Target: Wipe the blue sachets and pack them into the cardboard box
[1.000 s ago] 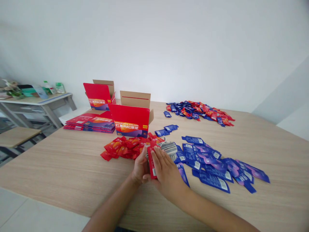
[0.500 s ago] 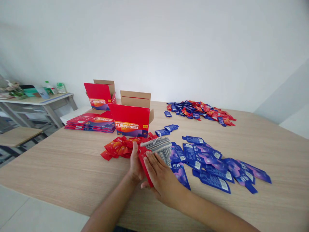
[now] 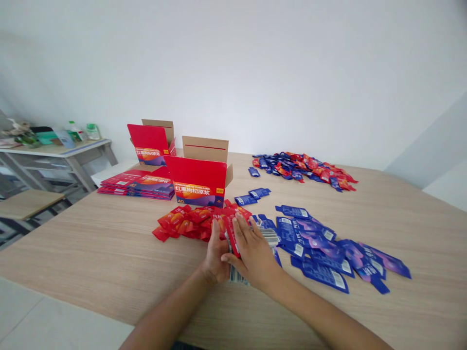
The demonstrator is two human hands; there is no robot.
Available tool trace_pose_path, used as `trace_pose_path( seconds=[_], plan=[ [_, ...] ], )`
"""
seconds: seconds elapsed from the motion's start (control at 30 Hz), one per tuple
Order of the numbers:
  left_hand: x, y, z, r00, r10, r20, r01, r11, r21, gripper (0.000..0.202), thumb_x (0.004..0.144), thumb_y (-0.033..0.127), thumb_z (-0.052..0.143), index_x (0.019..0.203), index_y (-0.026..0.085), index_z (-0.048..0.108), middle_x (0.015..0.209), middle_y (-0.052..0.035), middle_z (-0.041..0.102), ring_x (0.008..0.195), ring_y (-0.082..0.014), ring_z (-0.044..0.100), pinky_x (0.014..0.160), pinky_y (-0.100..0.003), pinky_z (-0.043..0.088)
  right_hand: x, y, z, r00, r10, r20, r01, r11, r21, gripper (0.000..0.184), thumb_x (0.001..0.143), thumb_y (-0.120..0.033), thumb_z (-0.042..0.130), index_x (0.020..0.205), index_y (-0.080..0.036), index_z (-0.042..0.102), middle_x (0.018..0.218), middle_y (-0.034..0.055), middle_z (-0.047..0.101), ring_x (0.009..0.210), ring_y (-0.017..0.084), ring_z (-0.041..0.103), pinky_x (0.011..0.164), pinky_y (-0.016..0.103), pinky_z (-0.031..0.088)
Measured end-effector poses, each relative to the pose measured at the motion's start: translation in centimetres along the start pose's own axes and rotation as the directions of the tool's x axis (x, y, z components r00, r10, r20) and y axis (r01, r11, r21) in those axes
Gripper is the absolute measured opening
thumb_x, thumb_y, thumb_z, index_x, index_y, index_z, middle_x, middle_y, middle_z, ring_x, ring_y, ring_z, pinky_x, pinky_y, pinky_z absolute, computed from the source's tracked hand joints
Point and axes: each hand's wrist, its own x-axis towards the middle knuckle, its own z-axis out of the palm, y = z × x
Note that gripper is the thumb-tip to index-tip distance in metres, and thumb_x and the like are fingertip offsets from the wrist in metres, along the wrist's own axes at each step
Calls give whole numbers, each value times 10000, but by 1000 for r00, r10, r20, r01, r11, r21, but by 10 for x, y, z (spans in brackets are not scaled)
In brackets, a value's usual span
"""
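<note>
A red pouch [image 3: 232,237] is pressed between my two hands, tilted above the table's near middle. My left hand [image 3: 216,257] holds its left side with the thumb up. Across its right side lie the stretched fingers of my right hand [image 3: 257,257], the thumb reaching over toward my left hand. A grey-and-white striped cloth [image 3: 270,236] shows beyond my right hand and also below, between the hands; most of it is hidden. Just behind my hands is a heap of red pouches [image 3: 184,221]. Blue pouches [image 3: 314,238] lie spread to the right.
An open red carton [image 3: 199,182] stands behind the red heap, another open carton [image 3: 151,146] farther back. Flattened cartons [image 3: 136,183] are stacked at left. A mixed pile of red and blue pouches [image 3: 302,166] lies near the wall. A side desk [image 3: 54,149] stands far left.
Both hands have shifted slightly right with the red pouch, and the left hand has turned. The striped cloth now shows farther right and below the hands instead of above the fingers.
</note>
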Motion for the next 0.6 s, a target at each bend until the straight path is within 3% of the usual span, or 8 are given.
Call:
trace_pose_path(
  seconds=[0.17, 0.3, 0.5, 0.6],
  plan=[
    [4, 11, 1, 988, 157, 4, -156, 984, -86, 1002, 873, 866, 160, 1511, 160, 474, 1457, -154, 594, 1420, -338, 483, 1214, -488, 295, -1, -3, -4, 995, -96, 28, 95, 995, 17, 870, 977, -661, 474, 1506, 27, 406, 1519, 315, 462, 1458, 391, 414, 1181, 591, 375],
    [2, 19, 1, 984, 177, 31, -174, 980, -95, 1079, 847, 893, 173, 1530, 98, 430, 1486, -201, 553, 1456, -366, 429, 1245, -513, 215, -4, -12, -10, 996, -78, 49, 76, 996, 44, 922, 949, -708, 486, 1494, 33, 427, 1558, 309, 409, 1481, 408, 365, 1212, 624, 294],
    [-1, 22, 5, 980, 190, 58, -185, 979, -91, 1041, 881, 857, 186, 1536, 80, 411, 1458, -217, 575, 1403, -370, 497, 1216, -526, 279, -5, -20, -24, 996, 21, 87, -33, 990, 134, 573, 1039, -451, 476, 1486, -92, 485, 1556, 202, 473, 1472, 313, 401, 1238, 578, 259],
    [0, 19, 6, 979, 193, 64, -188, 979, -83, 980, 907, 826, 197, 1528, 105, 433, 1439, -203, 596, 1378, -357, 527, 1188, -515, 331, -4, -19, -25, 994, 96, 51, -101, 989, 104, 503, 997, -406, 573, 1443, -175, 552, 1580, 197, 432, 1488, 352, 359, 1210, 647, 248]
  ],
)
